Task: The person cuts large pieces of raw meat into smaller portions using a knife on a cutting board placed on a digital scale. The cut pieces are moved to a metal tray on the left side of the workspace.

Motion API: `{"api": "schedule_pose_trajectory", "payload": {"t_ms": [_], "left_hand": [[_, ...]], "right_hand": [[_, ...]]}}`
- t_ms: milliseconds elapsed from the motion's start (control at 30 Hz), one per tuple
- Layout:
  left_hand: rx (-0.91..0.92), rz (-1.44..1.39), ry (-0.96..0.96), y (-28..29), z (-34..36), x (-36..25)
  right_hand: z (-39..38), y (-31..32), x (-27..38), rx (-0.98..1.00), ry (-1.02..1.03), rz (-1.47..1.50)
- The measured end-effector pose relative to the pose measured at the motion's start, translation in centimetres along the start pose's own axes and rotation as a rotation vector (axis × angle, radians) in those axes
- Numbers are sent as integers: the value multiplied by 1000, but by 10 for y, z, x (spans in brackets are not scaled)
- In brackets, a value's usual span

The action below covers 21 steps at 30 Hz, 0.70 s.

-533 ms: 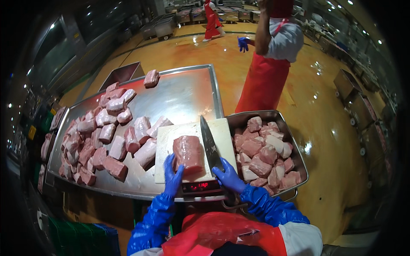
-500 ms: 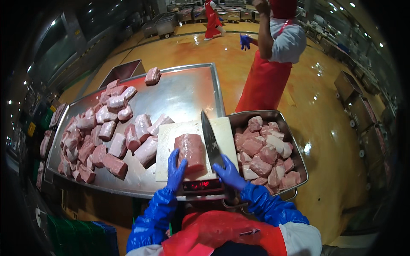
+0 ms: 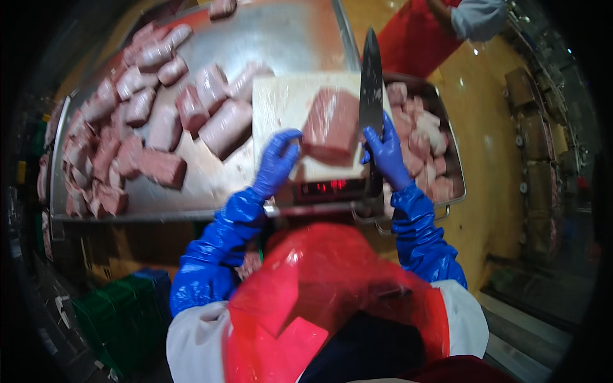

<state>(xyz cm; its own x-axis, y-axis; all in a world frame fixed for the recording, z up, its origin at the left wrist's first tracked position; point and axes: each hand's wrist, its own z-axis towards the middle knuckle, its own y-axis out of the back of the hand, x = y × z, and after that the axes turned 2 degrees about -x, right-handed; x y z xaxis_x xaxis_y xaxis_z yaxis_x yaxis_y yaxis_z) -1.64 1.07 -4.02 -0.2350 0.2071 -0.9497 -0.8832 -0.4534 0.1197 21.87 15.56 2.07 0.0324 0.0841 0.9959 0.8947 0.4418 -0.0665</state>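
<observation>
A block of raw pink meat [image 3: 331, 124] lies on a white cutting board [image 3: 273, 96], slightly turned. At its lower left corner is my left hand [image 3: 278, 165] in a blue glove, fingers apart and slightly bent, fingertips close to or touching the meat. My right hand [image 3: 389, 159], also gloved in blue, grips a large knife [image 3: 370, 89] at the board's right edge. Its broad dark blade points away from me, beside the meat. The handle is partly covered by my fingers. Just in front of the board glows a scale's red display [image 3: 332, 186].
Many meat pieces [image 3: 166, 127] lie on the steel table [image 3: 281, 41] to the left. At the right stands a metal tub [image 3: 454, 159] of cut chunks. A person in a red apron [image 3: 415, 35] stands beyond it. Green crates [image 3: 118, 319] sit lower left.
My view has tipped downward. The knife has swung from leaning left to pointing straight away. The meat block has turned slightly, and my left hand has eased back from its side.
</observation>
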Motion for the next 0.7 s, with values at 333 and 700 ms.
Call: {"api": "schedule_pose_trajectory", "payload": {"t_ms": [333, 700], "left_hand": [[-338, 222, 17, 63, -39, -42], [-252, 268, -19, 0, -62, -64]], "right_hand": [[-46, -13, 48, 251, 99, -450], [-44, -6, 51, 425, 24, -780]]}}
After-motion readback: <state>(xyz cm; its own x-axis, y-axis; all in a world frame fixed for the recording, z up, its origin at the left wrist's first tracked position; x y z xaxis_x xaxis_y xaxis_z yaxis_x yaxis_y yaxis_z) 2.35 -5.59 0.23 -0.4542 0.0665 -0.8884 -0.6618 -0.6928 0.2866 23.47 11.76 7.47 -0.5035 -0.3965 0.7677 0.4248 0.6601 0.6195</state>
